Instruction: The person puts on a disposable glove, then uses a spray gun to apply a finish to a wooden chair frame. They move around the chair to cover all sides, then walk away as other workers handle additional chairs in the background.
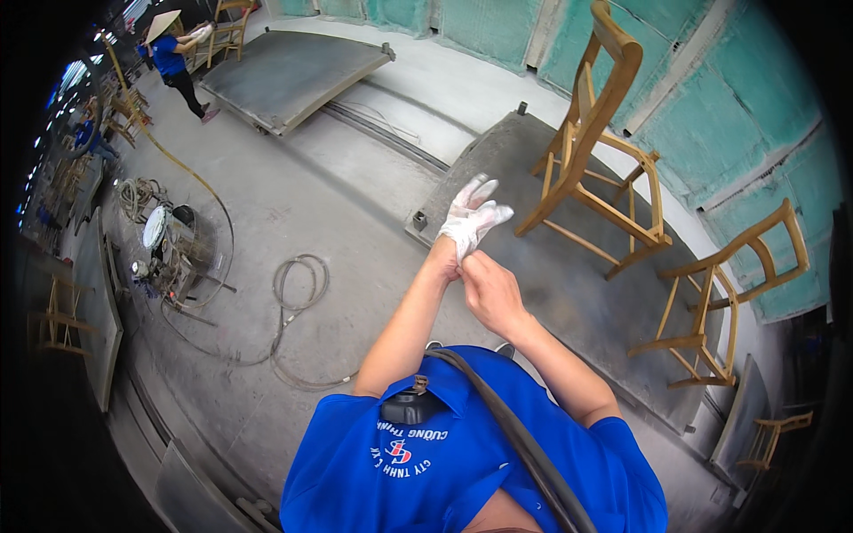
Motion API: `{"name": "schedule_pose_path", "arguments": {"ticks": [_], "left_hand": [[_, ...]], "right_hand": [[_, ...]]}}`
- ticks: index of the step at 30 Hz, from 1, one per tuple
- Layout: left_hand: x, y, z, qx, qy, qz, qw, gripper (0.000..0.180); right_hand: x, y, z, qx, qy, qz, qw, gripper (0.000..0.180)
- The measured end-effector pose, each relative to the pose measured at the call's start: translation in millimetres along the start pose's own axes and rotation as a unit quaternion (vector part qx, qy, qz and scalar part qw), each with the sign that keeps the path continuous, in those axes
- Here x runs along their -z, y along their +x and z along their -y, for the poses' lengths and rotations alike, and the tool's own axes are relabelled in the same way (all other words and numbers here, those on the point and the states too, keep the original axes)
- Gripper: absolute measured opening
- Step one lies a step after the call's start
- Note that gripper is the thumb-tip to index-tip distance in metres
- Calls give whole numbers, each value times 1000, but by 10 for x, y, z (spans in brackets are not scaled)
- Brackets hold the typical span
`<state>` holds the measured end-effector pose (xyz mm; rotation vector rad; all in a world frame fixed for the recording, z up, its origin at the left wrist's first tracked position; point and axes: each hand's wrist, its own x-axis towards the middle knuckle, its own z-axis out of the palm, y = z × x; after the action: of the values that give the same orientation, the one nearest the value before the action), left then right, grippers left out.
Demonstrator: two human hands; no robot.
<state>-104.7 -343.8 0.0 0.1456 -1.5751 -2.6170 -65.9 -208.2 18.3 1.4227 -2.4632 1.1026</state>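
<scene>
A thin white glove (464, 233) covers my left hand (471, 213), which is raised in front of me with its fingers apart. My bare right hand (494, 293) is closed at the left wrist, its fingertips pinching the glove's cuff. Just beyond my hands, to the right, an unpainted wooden chair frame (582, 151) stands on a dark, flat platform (569, 293). A second wooden chair frame (711, 302), also without a seat, is farther right near the platform's edge.
A cable or hose (298, 302) loops over the floor on the left, leading toward pump-like equipment with a bucket (173, 240). Another dark platform (298, 71) lies far ahead. A person in a conical hat (169, 58) handles a chair there. Teal-covered walls (746, 151) bound the right side.
</scene>
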Motion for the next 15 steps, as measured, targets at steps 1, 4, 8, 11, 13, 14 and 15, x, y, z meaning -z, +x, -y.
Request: {"name": "schedule_pose_path", "arguments": {"ticks": [1,4,8,11,13,14,15], "left_hand": [[56,40,-23,8,-12,54,998,82],[95,168,7,-20,-86,-34,995,78],[170,220,-51,-80,-146,72,983,86],[131,208,-133,-62,-239,0,969,78],[104,188,-163,-53,-255,-71,963,76],[105,169,-163,-31,-290,-37,956,76],[110,154,-154,-51,-355,-33,933,78]], "right_hand": [[-7,26,8,2,2,3,1000,8],[-2,87,42,16,7,23,1000,7],[-9,140,66,32,7,40,999,6],[-47,169,106,27,21,50,998,5],[-77,191,143,27,32,51,998,4],[-81,189,162,27,40,49,998,4],[-79,184,178,20,44,54,997,4]]}}
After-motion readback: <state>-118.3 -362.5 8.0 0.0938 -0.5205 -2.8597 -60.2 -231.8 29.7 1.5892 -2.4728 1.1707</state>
